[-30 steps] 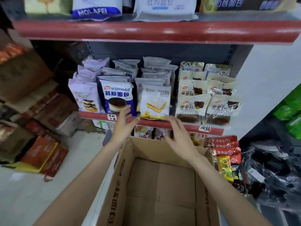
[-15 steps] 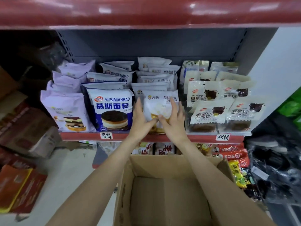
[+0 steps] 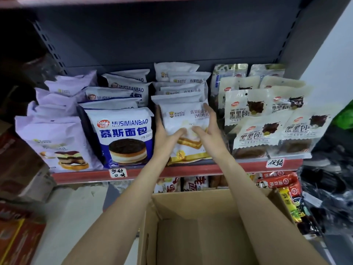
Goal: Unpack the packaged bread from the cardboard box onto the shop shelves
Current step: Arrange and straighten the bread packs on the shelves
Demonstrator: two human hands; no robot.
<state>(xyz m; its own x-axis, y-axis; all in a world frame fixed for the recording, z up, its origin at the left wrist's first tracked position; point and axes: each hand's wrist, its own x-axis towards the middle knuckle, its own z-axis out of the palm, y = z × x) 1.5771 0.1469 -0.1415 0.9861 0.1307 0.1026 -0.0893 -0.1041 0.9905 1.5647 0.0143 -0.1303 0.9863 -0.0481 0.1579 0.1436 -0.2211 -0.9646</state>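
Observation:
A white XianDu bread package [image 3: 183, 114] stands upright at the front of the middle row on the red-edged shelf [image 3: 191, 170]. My left hand [image 3: 165, 135] grips its left side, fingers up along the edge and thumb across the front. Opposite it, my right hand [image 3: 209, 131] holds the right side the same way. More white packs are stacked behind it. Below my arms sits the open cardboard box [image 3: 191, 199]; the part of its inside that I can see holds nothing.
Blue mousse bread packs [image 3: 124, 134] and purple packs [image 3: 51, 138] fill the shelf to the left, cream packs of black bread [image 3: 267, 127] to the right. Snack bars [image 3: 282, 188] lie on the lower shelf. Cartons [image 3: 19, 169] stand at left, black plastic bags [image 3: 328, 188] at right.
Both hands rose from above the box rim to the front white package and now hold its two sides. The view has moved closer to the shelf.

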